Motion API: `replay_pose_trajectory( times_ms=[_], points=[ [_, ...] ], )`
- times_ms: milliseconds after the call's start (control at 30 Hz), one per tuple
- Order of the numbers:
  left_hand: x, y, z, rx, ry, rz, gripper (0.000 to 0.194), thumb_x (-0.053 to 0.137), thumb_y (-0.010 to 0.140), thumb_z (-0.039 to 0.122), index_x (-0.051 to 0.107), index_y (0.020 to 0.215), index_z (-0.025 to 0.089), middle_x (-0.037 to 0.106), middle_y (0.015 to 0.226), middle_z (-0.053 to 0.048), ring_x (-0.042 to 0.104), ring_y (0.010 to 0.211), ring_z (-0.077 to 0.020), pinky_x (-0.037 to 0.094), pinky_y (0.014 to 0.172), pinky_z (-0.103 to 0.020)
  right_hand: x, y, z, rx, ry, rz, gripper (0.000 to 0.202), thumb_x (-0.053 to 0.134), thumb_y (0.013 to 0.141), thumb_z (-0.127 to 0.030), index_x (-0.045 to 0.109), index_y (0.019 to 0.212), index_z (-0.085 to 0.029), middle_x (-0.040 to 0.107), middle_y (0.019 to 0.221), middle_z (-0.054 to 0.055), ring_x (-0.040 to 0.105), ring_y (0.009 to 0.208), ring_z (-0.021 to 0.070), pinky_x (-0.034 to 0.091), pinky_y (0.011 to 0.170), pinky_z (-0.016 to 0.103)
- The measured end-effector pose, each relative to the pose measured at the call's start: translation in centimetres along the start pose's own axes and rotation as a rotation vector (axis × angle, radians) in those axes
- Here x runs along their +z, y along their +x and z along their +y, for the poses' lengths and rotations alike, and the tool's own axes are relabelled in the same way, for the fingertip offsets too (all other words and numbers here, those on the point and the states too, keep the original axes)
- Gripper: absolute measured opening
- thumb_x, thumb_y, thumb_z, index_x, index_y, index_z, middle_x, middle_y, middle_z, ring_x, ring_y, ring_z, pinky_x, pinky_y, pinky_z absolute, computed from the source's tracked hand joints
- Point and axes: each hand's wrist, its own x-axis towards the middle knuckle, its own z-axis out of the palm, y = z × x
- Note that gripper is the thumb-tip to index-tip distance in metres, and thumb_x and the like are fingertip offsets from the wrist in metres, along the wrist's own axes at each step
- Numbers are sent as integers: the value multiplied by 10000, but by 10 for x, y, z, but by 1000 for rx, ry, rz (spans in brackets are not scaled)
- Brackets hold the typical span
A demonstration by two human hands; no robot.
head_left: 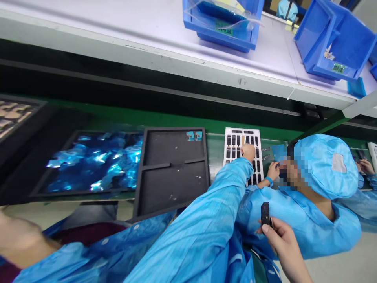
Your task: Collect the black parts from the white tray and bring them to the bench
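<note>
My left hand, at the end of a long blue sleeve, rests closed on the white tray, which holds several small black parts in rows. Whether it grips one of them is hidden. My right hand is low at the right and pinches a small black part upright between thumb and fingers. A black foam tray with two compartments lies left of the white tray; two small blue pieces sit in its far corner.
A co-worker in a blue cap and gown leans in at the right, one hand beside the white tray. A dark tray of shiny blue film lies to the left. Blue bins stand on the upper shelf.
</note>
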Motion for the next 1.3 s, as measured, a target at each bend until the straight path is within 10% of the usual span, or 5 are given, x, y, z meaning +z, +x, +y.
replay_pose_trajectory(
  times_ms=[267,533,767,1033,1300],
  points=[
    [5,-30,-3,18,-223,134,396,658,988,363,603,1313,143,621,1315,-131,650,1129,-263,575,948,-469,1,0,-3,-14,20,-24,465,754,819,-629,789,915,-175,727,751,49,570,603,173,479,580,274],
    [-32,-67,-56,131,-908,86,362,643,998,362,612,1301,166,628,1309,-111,654,1115,-252,580,940,-463,0,-2,-18,20,4,-21,500,771,775,-665,784,831,-168,687,687,50,581,635,190,476,573,276],
    [-44,-150,-86,147,-1626,-91,411,501,1048,455,596,1336,177,676,1126,-98,700,959,-207,604,852,-389,2,4,-51,-104,-167,-15,436,728,843,-603,777,847,-170,731,773,71,635,752,239,507,687,314],
    [-27,-238,-60,131,-2122,-290,701,375,983,731,605,1329,166,682,966,-112,709,834,-251,592,710,-374,46,45,-88,-414,-834,96,377,538,965,-480,704,824,-172,714,760,72,638,693,239,433,618,306],
    [-30,-229,-101,17,-2321,-211,405,459,1061,477,644,1255,173,653,847,-44,646,670,-155,552,612,-276,52,107,-116,-406,-1113,153,292,625,941,-460,744,910,-195,727,755,55,675,717,219,452,633,285]
  ],
)
